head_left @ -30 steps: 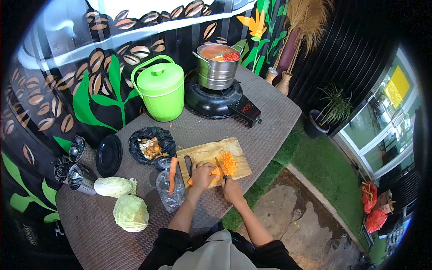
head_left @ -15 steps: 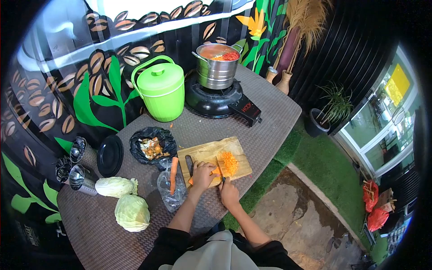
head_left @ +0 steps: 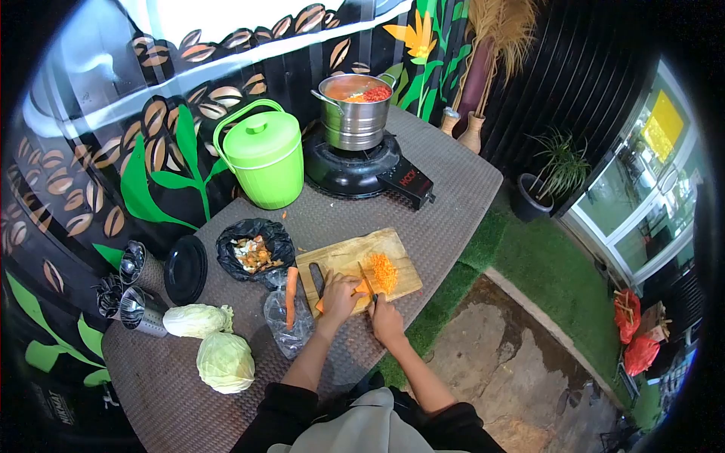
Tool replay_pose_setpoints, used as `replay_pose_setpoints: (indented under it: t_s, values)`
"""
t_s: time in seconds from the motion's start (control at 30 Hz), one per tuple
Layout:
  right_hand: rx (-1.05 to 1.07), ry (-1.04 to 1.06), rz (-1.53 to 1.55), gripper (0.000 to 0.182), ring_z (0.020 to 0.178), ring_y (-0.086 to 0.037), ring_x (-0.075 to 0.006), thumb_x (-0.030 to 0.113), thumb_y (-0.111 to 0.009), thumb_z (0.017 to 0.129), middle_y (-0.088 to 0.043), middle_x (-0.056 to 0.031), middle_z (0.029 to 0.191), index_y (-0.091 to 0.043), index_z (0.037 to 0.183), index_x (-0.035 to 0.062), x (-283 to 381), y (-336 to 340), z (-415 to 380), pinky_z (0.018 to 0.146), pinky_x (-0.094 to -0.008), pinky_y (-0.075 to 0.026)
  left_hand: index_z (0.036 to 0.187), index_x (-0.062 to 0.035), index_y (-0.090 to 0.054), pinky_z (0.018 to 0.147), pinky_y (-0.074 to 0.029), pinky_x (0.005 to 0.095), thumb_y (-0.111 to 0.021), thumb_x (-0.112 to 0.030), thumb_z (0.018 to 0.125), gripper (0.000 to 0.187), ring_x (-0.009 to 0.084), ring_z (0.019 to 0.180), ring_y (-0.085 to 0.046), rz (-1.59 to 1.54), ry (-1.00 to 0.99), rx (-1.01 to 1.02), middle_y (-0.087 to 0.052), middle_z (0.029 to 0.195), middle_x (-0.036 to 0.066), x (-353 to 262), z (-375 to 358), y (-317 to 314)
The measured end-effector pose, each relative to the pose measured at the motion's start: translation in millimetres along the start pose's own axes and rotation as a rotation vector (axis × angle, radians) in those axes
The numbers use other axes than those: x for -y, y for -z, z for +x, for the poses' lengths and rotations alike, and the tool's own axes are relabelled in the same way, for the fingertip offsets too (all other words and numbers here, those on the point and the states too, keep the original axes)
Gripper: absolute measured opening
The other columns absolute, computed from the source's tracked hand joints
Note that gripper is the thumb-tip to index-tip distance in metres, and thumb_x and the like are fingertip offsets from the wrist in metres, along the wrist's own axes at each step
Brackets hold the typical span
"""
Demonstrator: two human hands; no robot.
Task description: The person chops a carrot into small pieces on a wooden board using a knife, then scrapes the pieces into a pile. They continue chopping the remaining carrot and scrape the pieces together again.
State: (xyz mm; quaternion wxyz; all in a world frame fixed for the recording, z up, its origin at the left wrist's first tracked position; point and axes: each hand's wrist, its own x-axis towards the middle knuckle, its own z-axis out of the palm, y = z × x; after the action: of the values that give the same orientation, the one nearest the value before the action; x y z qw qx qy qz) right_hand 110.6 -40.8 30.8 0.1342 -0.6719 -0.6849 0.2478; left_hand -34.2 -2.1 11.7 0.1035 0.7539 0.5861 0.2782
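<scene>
On a wooden cutting board [head_left: 404, 285], my left hand [head_left: 341, 297] presses down on a piece of carrot [head_left: 363, 289], fingers curled over it. My right hand [head_left: 387, 320] grips a knife [head_left: 368, 279] by its dark handle, its blade at the carrot beside my left fingertips. Finely diced carrot [head_left: 384, 272] is heaped to the right of the blade. Along the board's left side lies a dark handle-like object [head_left: 316, 276], partly behind my left hand. A long peeled carrot [head_left: 291, 296] rests on a clear plastic bag [head_left: 281, 340] left of the board.
Behind the board stand a lime-green lidded bucket [head_left: 266, 170] and a steel pot [head_left: 353, 121] of chopped food on a black portable stove [head_left: 347, 170]. To the left are a black bag of peelings [head_left: 236, 226], two cabbages [head_left: 225, 364], a black plate [head_left: 186, 269] and steel utensil holders [head_left: 143, 313].
The whole view has shifted slightly. The knife blade now slants a little further left against the carrot. Both hands keep their hold.
</scene>
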Motion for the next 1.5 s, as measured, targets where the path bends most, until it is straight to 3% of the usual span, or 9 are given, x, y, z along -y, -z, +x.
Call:
replay_pose_setpoints:
  t_s: [0.27, 0.5, 0.7, 1.0, 1.17, 1.37, 1.5]
  values:
    - [-0.017, -0.022, -0.062, 0.031, 0.078, -0.064, -0.0441, 0.028, -0.046, 0.094, -0.062, -0.0295, 0.078, -0.045, 0.102, -0.002, 0.5, -14.9, -0.5, 0.068, -0.0529, -0.051, 0.098, -0.0064, -0.073, 0.111, -0.025, 0.0458, -0.073, -0.03, 0.071, 0.036, 0.0223, 0.097, -0.057, -0.016, 0.005, 0.001, -0.068, 0.099, 0.004, 2.4, 0.8, 0.4]
    - [0.011, 0.112, 0.023, 0.034, 0.079, -0.063, -0.0452, 0.029, -0.045, 0.094, -0.063, -0.0283, 0.08, -0.049, 0.096, -0.0041, -4.2, 10.1, 23.0, 0.071, -0.0527, -0.05, 0.1, -0.0086, -0.072, 0.112, -0.025, 0.0465, -0.071, -0.031, 0.073, 0.034, 0.0214, 0.098, -0.056, 0.043, -0.025, -0.014, -0.067, 0.099, 0.002, -1.0, -5.1, -1.9]
    - [0.01, -0.039, -0.026, 0.034, 0.08, -0.063, -0.0454, 0.03, -0.046, 0.094, -0.064, -0.0282, 0.081, -0.048, 0.1, -0.0031, 3.2, -8.2, 3.8, 0.072, -0.0521, -0.05, 0.101, -0.0096, -0.072, 0.111, -0.024, 0.0482, -0.07, -0.031, 0.074, 0.034, 0.0211, 0.098, -0.056, 0.044, -0.042, 0.0, -0.067, 0.099, 0.003, -0.4, -4.2, -0.1]
    - [-0.027, 0.102, -0.007, 0.03, 0.075, -0.065, -0.0434, 0.029, -0.048, 0.093, -0.063, -0.0276, 0.077, -0.046, 0.096, -0.0003, -4.4, -2.0, 11.4, 0.067, -0.0521, -0.052, 0.099, -0.0065, -0.072, 0.111, -0.025, 0.0485, -0.071, -0.028, 0.075, 0.032, 0.0236, 0.098, -0.057, 0.012, -0.027, -0.04, -0.068, 0.099, 0.005, -4.9, -6.0, 2.1]
    - [-0.033, -0.026, -0.041, 0.03, 0.075, -0.065, -0.0424, 0.029, -0.048, 0.093, -0.063, -0.0267, 0.075, -0.046, 0.095, -0.0012, 4.0, -13.2, 3.2, 0.067, -0.05, -0.052, 0.098, -0.0065, -0.072, 0.111, -0.025, 0.0485, -0.071, -0.027, 0.075, 0.032, 0.024, 0.097, -0.058, 0.016, -0.038, -0.024, -0.068, 0.1, 0.006, -2.5, -5.3, 0.3]
    - [-0.005, 0.112, -0.019, 0.031, 0.078, -0.064, -0.0438, 0.028, -0.048, 0.093, -0.064, -0.0281, 0.08, -0.045, 0.1, -0.0015, -4.2, -1.1, 24.2, 0.07, -0.0526, -0.051, 0.099, -0.0065, -0.072, 0.11, -0.026, 0.0481, -0.071, -0.028, 0.075, 0.032, 0.0242, 0.096, -0.058, -0.007, -0.047, -0.045, -0.068, 0.1, 0.006, -3.2, -6.7, 1.7]
    - [0.019, 0.065, -0.031, 0.032, 0.079, -0.064, -0.0446, 0.029, -0.048, 0.094, -0.064, -0.0286, 0.082, -0.044, 0.102, -0.002, -0.3, 4.2, 3.2, 0.071, -0.0535, -0.051, 0.099, -0.0081, -0.072, 0.111, -0.025, 0.0479, -0.07, -0.03, 0.074, 0.033, 0.0214, 0.098, -0.056, 0.019, -0.041, -0.036, -0.068, 0.099, 0.004, -1.0, -6.8, -1.7]
